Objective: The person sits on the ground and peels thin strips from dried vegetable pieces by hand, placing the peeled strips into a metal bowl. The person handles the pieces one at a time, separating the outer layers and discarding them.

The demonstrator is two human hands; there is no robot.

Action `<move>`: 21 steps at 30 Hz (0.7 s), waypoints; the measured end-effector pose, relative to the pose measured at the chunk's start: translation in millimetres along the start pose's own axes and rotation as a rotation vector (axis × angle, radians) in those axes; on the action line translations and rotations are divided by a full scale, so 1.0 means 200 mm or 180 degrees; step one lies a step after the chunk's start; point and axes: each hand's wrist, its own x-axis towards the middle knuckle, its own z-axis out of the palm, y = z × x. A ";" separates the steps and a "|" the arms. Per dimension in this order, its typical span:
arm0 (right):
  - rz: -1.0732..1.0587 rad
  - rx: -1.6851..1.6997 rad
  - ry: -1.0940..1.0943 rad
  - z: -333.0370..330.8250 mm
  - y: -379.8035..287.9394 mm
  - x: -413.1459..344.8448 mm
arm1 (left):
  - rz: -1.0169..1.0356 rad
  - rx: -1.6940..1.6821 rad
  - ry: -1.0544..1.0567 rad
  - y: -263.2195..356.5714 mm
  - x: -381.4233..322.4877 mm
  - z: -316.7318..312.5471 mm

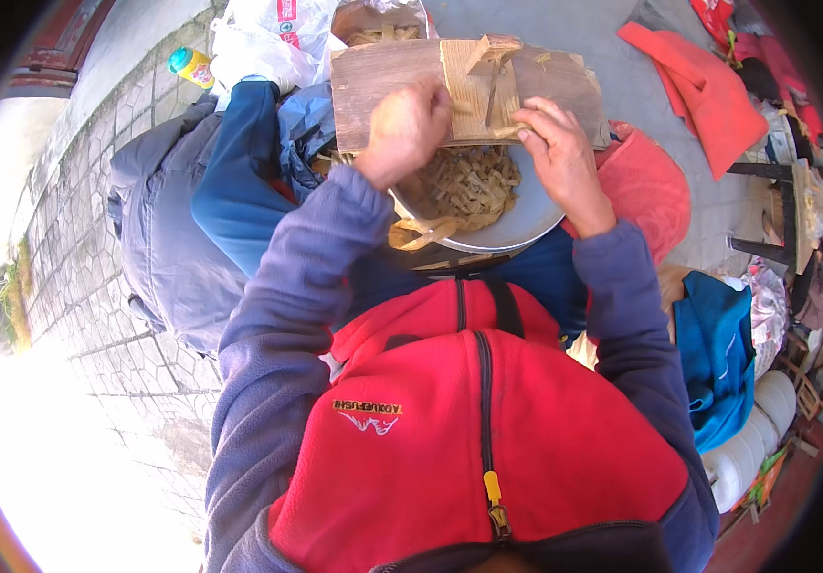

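A wooden board [383, 79] lies across a round metal basin [540, 208]. A paler wood strip is fixed at its middle, with a small wood block [494, 50] and a thin dark metal piece [492, 97] on it. My left hand [408, 129] is over the board's left part, fingers curled and blurred, near a small pale scrap. My right hand [562, 150] pinches the end of a pale, flat dried strip [508, 131] at the board's near edge. A heap of brownish dried strips [472, 186] fills part of the basin, and one strip loops over its rim.
Beyond the board stands a bag [379, 14] with more strips, beside white plastic bags [268, 43]. A yellow bottle with a teal cap [191, 66] is at far left. A grey padded coat [161, 215] lies left; a red cloth [705, 86] and a dark-legged stool [777, 215] are right.
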 end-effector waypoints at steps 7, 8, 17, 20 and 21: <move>0.0751 0.0730 0.0224 0.05 -0.26 0.09 | -0.0369 -0.2165 -0.0807 0.24 -0.16 0.00; 0.0801 0.1170 0.0458 0.08 -0.23 0.09 | -0.0072 -0.1579 -0.0508 0.24 -0.16 0.00; 0.2421 0.4641 -0.1383 -0.03 -0.47 -0.08 | -0.0416 -0.2384 -0.1003 0.12 -0.16 -0.03; 0.1981 0.4921 -0.0443 -0.04 -0.45 -0.05 | -0.0580 -0.3837 -0.1124 0.20 -0.25 0.00; 0.1800 0.4248 -0.0253 -0.02 -0.36 -0.04 | -0.0620 -0.3880 -0.0953 0.30 -0.29 -0.02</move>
